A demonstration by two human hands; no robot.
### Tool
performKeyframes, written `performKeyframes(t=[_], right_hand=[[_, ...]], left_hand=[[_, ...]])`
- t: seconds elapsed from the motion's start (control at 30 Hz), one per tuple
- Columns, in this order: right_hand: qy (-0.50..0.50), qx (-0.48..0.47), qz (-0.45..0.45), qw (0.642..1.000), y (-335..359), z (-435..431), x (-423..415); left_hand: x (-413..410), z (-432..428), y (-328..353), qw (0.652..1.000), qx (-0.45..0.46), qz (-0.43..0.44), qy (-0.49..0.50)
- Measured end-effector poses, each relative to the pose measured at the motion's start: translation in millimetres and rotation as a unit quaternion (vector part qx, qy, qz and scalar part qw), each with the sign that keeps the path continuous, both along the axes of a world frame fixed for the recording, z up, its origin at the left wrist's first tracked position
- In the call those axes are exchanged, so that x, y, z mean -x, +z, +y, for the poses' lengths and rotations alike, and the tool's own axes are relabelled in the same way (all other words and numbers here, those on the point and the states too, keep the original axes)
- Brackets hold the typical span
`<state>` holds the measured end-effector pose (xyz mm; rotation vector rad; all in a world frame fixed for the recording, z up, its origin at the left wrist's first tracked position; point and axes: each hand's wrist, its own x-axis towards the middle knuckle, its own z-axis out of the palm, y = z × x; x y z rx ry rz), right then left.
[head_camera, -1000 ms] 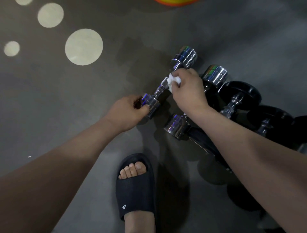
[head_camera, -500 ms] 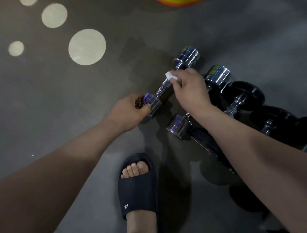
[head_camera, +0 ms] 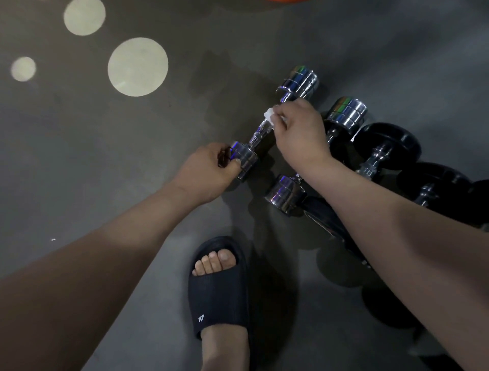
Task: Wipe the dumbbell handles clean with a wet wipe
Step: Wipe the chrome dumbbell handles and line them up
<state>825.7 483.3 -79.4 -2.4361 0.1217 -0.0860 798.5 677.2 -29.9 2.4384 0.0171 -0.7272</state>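
I log: grey floor (head_camera: 79, 159); three pale round spots (head_camera: 137, 66), upper left; one black slide sandal (head_camera: 219, 299), toes showing, white logo; orange rim (head_camera: 288, 0) at top edge.

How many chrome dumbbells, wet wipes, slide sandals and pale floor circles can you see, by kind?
Chrome dumbbells: 2
Wet wipe: 1
Slide sandal: 1
Pale floor circles: 3
Total: 7

Mostly hidden inside right hand (head_camera: 301, 135): crumpled white wet wipe (head_camera: 269, 115) (only corner shows); handle of second shiny chrome dumbbell (head_camera: 346, 112) covered by that wrist.
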Motion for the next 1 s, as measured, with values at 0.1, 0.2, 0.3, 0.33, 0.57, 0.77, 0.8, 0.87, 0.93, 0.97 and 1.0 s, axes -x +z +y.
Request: performKeyframes(t=[0.1,0.2,0.3,0.33,0.57,0.77,0.8,0.87,0.93,0.97,1.0], right_hand=[[0.085,0.011,-0.006,0.996,-1.1,8.5,12.1],[0.127,0.04,0.002,0.991,5.4,0.4,5.5],[0.029,0.069,0.015,0.997,9.7,-13.4,-11.9],[0.034,0.074,0.011,0.997,10.0,-12.7,-10.3],[0.108,0.034,0.004,0.994,0.9,-10.7,1.2],[0.188,-0.007,-0.002,0.982,-0.6,6.4,20.4],[0.198,-0.006,0.0,0.98,1.4,4.2,19.3],[0.121,-0.001,-0.008,0.993,3.1,-0.9,9.3],[0.052,0.009,-0.008,0.999,2.2,-1.7,4.9],[0.071,0.014,-0.009,0.997,1.1,1.5,7.3],[0.115,0.017,-0.01,0.993,-0.2,4.9,10.8]], left_hand=[[0.8,-5.3,-0.7,1.0,-0.02,-0.011,0.001],[1.5,-6.0,-3.7,1.0,-0.026,-0.012,0.008],[3.2,-2.8,-7.1,1.0,-0.017,-0.023,-0.012],[3.5,-1.9,-7.6,0.999,-0.02,-0.025,-0.019],[3.9,3.1,-14.4,0.997,-0.024,-0.049,-0.046],[2.2,3.3,-16.1,0.997,-0.016,-0.053,-0.046],[2.5,2.9,-16.5,0.997,-0.016,-0.054,-0.044],[3.0,2.9,-17.3,0.997,-0.019,-0.056,-0.042],[3.4,3.4,-18.3,0.997,-0.021,-0.057,-0.042],[3.0,3.9,-19.7,0.997,-0.022,-0.057,-0.043],[2.3,4.3,-20.9,0.997,-0.024,-0.056,-0.045]])
